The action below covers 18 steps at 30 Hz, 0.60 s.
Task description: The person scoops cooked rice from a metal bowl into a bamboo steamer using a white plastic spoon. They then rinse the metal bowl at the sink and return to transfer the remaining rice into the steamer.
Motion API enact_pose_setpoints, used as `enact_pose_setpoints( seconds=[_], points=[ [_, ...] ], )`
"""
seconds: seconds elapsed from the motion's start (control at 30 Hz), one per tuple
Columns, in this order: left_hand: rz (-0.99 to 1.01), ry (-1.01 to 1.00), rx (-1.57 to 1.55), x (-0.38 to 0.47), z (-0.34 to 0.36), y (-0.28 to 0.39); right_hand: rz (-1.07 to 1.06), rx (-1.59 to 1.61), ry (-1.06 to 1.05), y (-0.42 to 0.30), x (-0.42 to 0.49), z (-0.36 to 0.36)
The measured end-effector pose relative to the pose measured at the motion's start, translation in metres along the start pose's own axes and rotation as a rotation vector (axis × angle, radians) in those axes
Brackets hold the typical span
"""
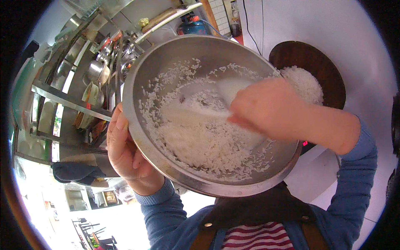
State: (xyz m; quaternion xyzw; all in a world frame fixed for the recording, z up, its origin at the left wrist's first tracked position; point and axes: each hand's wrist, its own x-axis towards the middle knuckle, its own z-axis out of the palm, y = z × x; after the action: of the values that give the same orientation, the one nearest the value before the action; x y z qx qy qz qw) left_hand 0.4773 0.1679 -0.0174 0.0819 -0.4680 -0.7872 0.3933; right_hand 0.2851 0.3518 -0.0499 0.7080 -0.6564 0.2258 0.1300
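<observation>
A large stainless steel bowl (pixel 200 187) is tilted in front of my chest, holding white rice grains (pixel 200 140). More grains cling to its inner wall. My left hand (pixel 128 150) grips the bowl's left rim, thumb on the outer edge and fingers beneath. Inside the bowl, my right hand (pixel 265 106) is motion-blurred, its fingers closed around a pale, translucent utensil (pixel 229 89). The blur hides that utensil's exact shape. Behind my right wrist, a mound of white rice (pixel 303 82) rests on a dark brown round surface (pixel 331 78), either a pan or a board.
A metal rack (pixel 72 100) with ladles, strainers and baskets stands at left. A dark cloth (pixel 76 173) hangs over its lower bar. Beyond the bowl is a blue gas cylinder (pixel 193 28) with a hose. A red digital display (pixel 305 143) glows below the dark round surface, beside a white wall (pixel 353 47).
</observation>
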Motion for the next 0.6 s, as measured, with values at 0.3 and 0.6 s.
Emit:
enact_pose_setpoints(
  seconds=[0.3, 0.6],
  points=[
    [0.021, -0.011, 0.014, 0.002, -0.003, -0.001, 0.367, 0.464, -0.48, -0.007, -0.016, -0.028],
    [0.052, -0.066, 0.038, 0.002, -0.006, 0.0, 0.496, 1.017, -0.369, -0.005, 0.002, -0.023]
  ],
)
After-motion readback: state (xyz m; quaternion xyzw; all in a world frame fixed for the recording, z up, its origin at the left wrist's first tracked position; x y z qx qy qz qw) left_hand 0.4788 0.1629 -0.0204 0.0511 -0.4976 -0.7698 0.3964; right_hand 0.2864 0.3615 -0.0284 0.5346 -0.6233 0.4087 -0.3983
